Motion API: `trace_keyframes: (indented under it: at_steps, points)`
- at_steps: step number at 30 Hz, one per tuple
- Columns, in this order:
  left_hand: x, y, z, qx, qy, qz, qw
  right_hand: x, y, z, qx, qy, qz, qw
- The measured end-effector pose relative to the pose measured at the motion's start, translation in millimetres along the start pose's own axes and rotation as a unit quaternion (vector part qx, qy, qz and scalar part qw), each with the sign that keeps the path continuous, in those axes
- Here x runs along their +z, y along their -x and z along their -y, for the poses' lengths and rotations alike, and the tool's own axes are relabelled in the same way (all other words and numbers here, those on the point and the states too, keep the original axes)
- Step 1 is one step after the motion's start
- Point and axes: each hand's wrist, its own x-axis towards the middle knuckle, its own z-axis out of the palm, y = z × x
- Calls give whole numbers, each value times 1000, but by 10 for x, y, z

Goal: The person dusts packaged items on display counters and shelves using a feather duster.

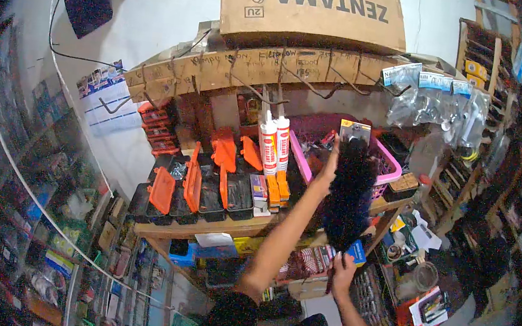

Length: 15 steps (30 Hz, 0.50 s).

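A black feather duster point(349, 198) stands nearly upright in front of me, its fluffy head over the pink basket point(389, 175). My right hand point(343, 275) is closed around its thin handle below the head. My left hand point(332, 161) is raised along the upper left side of the duster, fingers stretched upward. Whether it touches the duster I cannot tell. Behind the top of the duster shows a small yellow-topped package point(355, 130). Left of the basket stand two white sealant tubes point(269, 145).
Black boxes with orange lids point(193, 178) line the wooden shelf point(248, 224). Metal hooks point(259, 93) stick out from a plank above, under a cardboard box point(314, 16). Clear packets point(407, 99) hang at right. A red box point(416, 316) sits lower right.
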Motion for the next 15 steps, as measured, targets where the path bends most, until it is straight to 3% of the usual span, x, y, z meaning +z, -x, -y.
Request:
trace_keyframes:
  at_steps: [2,5,7,9,10,13,15]
  points:
    - [-23,8,10,0,1,-3,1000,-191,-223,240,79,9,34,996]
    - [17,-6,13,3,7,-4,1000,-293,-488,511,57,-78,62,993]
    - [33,-3,12,3,10,-3,1000,-212,-399,262,14,-9,19,1000]
    - [34,-8,23,6,8,-5,1000,-212,-275,507,19,-3,55,998]
    - [34,-14,18,8,5,-8,1000,-175,-136,525,107,-51,67,991]
    - [21,-40,17,18,-5,-18,1000,-24,77,-15,64,-56,34,996]
    - [16,-50,24,21,-13,-27,999,-1,-35,89,29,-57,32,997]
